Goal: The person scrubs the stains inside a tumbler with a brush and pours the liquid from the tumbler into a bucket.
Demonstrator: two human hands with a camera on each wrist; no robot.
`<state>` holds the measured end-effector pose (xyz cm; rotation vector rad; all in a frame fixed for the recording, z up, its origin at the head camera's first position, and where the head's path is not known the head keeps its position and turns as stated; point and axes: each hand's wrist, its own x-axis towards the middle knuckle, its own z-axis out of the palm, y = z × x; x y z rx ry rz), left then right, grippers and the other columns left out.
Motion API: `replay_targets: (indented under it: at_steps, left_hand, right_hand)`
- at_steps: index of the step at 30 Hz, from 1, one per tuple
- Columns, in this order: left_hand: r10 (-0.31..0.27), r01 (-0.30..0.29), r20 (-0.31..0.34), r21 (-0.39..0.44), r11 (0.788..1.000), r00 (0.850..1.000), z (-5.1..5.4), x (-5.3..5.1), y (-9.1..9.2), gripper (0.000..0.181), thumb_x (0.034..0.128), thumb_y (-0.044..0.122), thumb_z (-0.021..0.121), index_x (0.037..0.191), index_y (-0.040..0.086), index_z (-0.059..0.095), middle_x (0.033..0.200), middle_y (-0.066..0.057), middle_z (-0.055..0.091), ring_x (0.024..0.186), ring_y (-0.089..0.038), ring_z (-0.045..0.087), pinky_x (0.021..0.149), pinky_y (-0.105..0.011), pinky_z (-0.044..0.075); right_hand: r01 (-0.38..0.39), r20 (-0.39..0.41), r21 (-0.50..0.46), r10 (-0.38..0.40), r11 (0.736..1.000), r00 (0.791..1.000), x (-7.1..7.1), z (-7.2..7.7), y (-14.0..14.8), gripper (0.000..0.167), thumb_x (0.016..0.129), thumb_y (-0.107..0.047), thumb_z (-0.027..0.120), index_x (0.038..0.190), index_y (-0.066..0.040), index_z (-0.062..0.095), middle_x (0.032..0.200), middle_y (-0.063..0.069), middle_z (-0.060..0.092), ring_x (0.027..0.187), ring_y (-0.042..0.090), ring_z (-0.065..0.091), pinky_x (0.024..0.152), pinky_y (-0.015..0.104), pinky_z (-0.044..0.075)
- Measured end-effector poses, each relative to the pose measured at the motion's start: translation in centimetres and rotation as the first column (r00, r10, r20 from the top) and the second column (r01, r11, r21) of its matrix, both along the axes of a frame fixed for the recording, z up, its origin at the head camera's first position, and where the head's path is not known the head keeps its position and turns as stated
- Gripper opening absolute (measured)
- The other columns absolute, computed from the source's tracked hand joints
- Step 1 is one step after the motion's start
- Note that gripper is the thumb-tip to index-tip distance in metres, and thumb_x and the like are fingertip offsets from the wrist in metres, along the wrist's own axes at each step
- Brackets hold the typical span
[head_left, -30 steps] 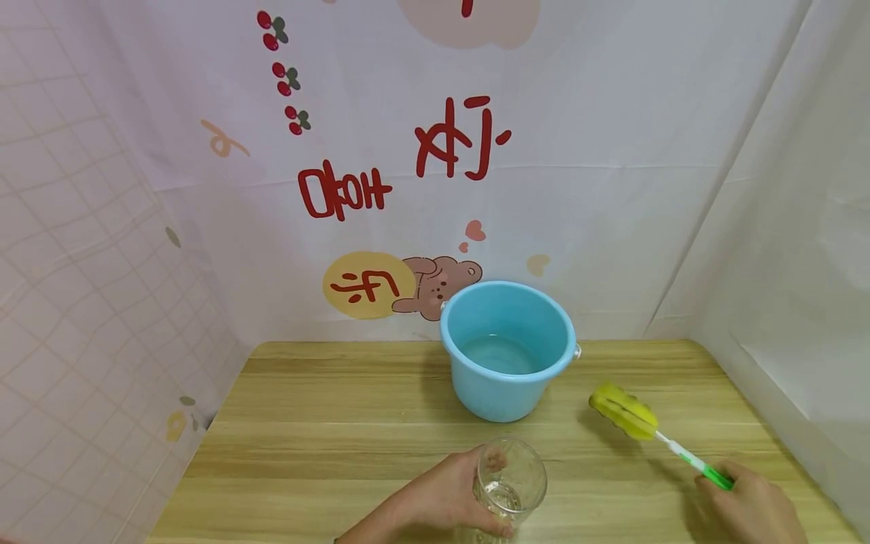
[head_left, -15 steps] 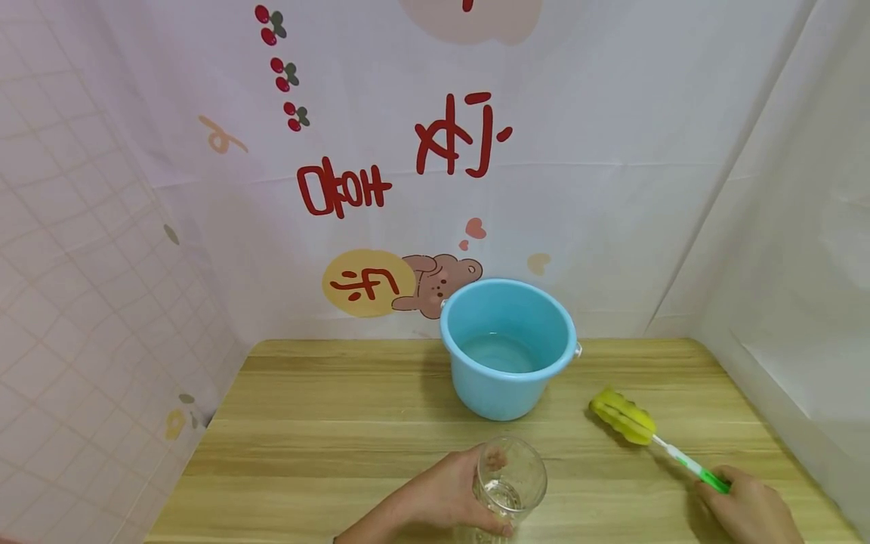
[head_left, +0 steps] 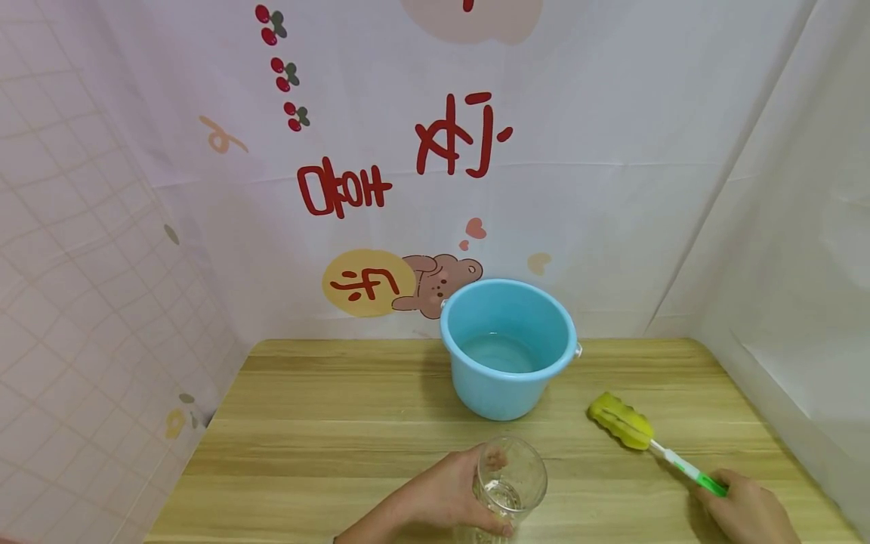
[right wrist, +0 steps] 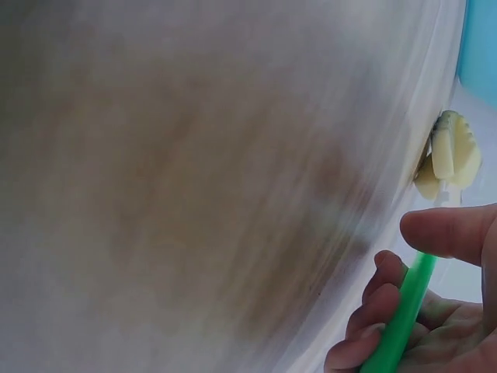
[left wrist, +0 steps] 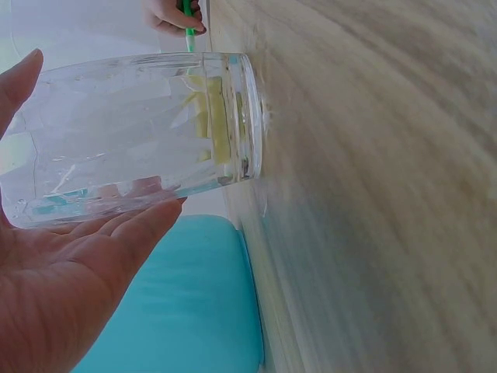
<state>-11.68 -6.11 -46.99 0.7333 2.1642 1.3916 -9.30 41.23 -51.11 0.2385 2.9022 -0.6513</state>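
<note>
Left grip (head_left: 451, 489) clasps a glass (head_left: 514, 477), right grip (head_left: 748, 509) a brush (head_left: 673, 459), apparently touching the table (head_left: 326, 423).

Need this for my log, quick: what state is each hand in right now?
Left hand: closed around the side of the clear glass.
Right hand: closed on the green handle of the yellow-headed brush.

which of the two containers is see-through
The glass held by the left hand; its wall is clear, whereas the blue bucket beyond it is opaque.
</note>
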Motion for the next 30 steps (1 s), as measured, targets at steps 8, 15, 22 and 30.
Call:
replay_targets:
  at_steps: [8,15,22,30]
  left_hand:
    - [0.003,-0.003,0.001,0.008,1.0,1.0,0.0,0.0,0.1,0.08,0.0736,0.025,0.099,0.141,0.016,0.057,0.137,0.008,0.063,0.122,-0.004,0.057,0.098,-0.023,0.047]
    - [0.006,-0.006,0.013,0.025,1.0,1.0,-0.1,0.0,0.1,0.08,0.0731,0.024,0.099,0.142,0.017,0.058,0.137,0.009,0.063,0.122,-0.005,0.057,0.098,-0.023,0.047]
    - [0.0,0.0,0.019,0.017,1.0,1.0,-0.1,-0.1,0.1,0.08,0.0743,0.025,0.098,0.142,0.017,0.057,0.138,0.01,0.062,0.124,-0.005,0.056,0.099,-0.023,0.047]
    - [-0.001,0.001,-0.004,0.007,1.0,1.0,-0.2,-0.1,0.1,0.079,0.0739,0.025,0.099,0.141,0.016,0.058,0.137,0.009,0.063,0.122,-0.005,0.057,0.099,-0.023,0.047]
  right_hand:
    - [-0.011,0.024,0.022,0.011,1.0,1.0,-0.2,-0.2,0.4,0.044,0.096,-0.025,0.071,0.111,0.016,0.064,0.081,0.005,0.064,0.072,0.026,0.054,0.064,0.045,0.05]
    - [-0.028,0.01,0.056,0.028,0.998,1.0,-0.2,-0.3,0.8,0.045,0.092,-0.025,0.075,0.114,0.013,0.065,0.083,0.007,0.063,0.074,0.026,0.054,0.065,0.047,0.05]
    - [-0.041,-0.01,0.06,0.042,0.997,0.999,-0.3,-0.4,1.2,0.038,0.09,-0.028,0.079,0.112,0.002,0.071,0.093,0.01,0.07,0.08,0.028,0.063,0.066,0.054,0.052]
    - [-0.059,-0.007,0.035,0.06,0.998,0.998,-0.4,0.2,0.9,0.05,0.089,-0.032,0.082,0.117,0.007,0.067,0.101,0.016,0.073,0.09,0.041,0.069,0.07,0.056,0.054]
